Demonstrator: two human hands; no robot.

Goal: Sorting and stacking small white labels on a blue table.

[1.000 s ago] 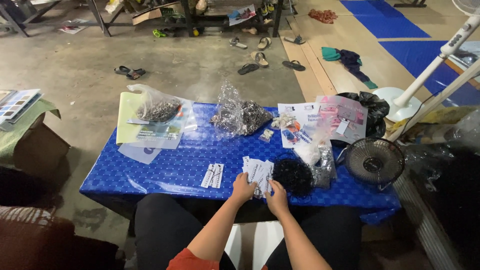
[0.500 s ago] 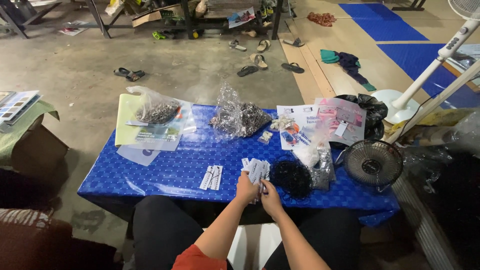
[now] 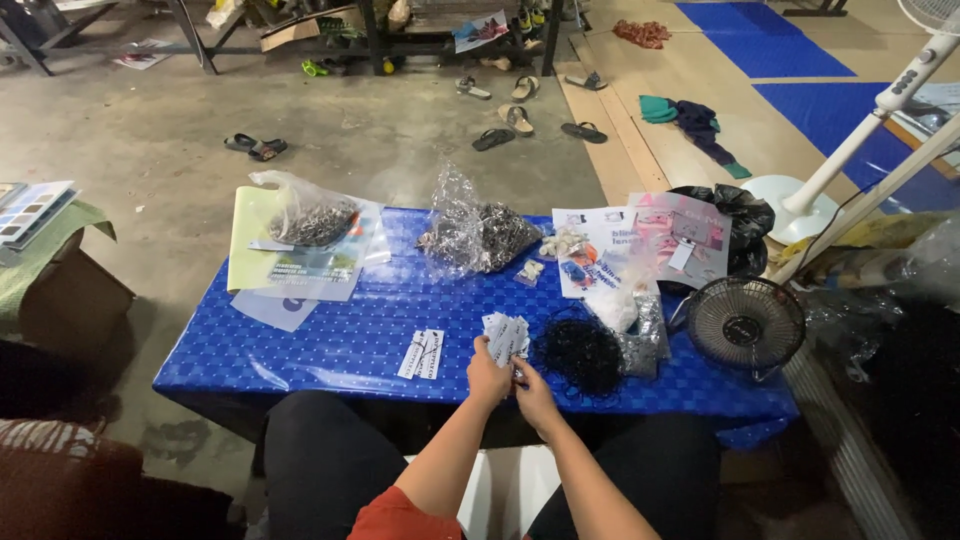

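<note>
The left hand has its grip closed round a small fanned stack of white paper tags, held just above the near edge of the blue checked worktop; the right hand sits touching it just below the tags, fingers curled, though whether they pinch anything I cannot tell. Just right of the tags lies a tangle of thin black cords, and just left of them two loose tags lie flat. The stack looks loosely fanned (only fingertips steady it), so a careless pull could spill tags over the worktop's near edge, and the small black table fan, further right beyond the cords, could scatter them if running.
</note>
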